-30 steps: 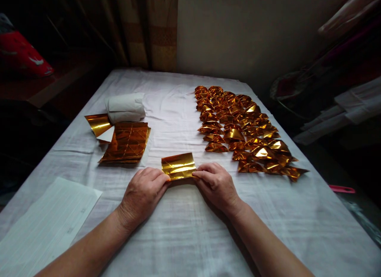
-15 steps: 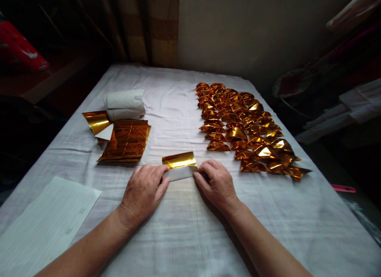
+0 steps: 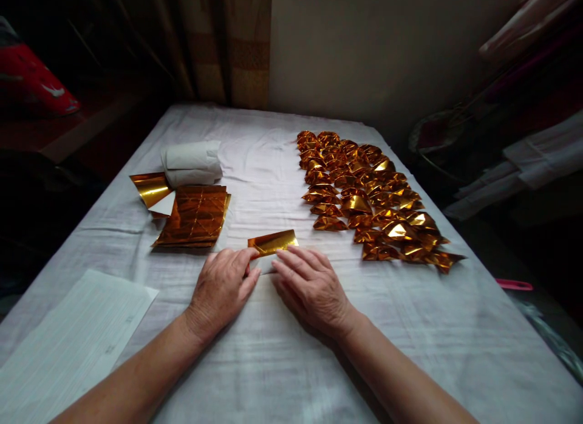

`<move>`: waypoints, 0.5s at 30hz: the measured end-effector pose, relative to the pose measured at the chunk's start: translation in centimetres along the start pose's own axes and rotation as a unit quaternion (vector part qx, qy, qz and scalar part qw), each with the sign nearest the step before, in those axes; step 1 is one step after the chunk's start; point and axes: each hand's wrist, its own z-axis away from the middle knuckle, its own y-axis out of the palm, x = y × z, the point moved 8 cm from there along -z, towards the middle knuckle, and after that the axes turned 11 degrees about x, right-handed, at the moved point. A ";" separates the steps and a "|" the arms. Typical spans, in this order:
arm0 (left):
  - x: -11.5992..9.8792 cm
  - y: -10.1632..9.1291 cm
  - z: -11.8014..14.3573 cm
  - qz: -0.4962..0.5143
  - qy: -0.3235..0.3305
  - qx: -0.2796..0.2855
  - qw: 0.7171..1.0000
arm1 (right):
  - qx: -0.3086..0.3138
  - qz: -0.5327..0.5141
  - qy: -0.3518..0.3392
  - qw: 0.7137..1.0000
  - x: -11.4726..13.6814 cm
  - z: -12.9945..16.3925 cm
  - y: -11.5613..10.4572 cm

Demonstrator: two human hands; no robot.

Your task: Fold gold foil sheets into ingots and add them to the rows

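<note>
Gold foil sheet (image 3: 273, 240), part folded so a pale strip (image 3: 265, 265) shows along its near edge, lying on a white cloth (image 3: 255, 351) between two bare hands. The left hand (image 3: 221, 284) pinches its left end; the right hand (image 3: 314, 287) lies flat, fingers extended over its right part. The fold could set crooked if that pinch slipped under sideways pressure. Pressing unevenly might also wrinkle the thin foil. Folded gold pieces (image 3: 357, 203) sit well apart, to the right.
</note>
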 end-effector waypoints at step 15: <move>0.6 0.2 0.1 0.012 -0.002 0.012 1.000 | 0.104 0.033 0.089 0.990 -3.2 3.2 1.1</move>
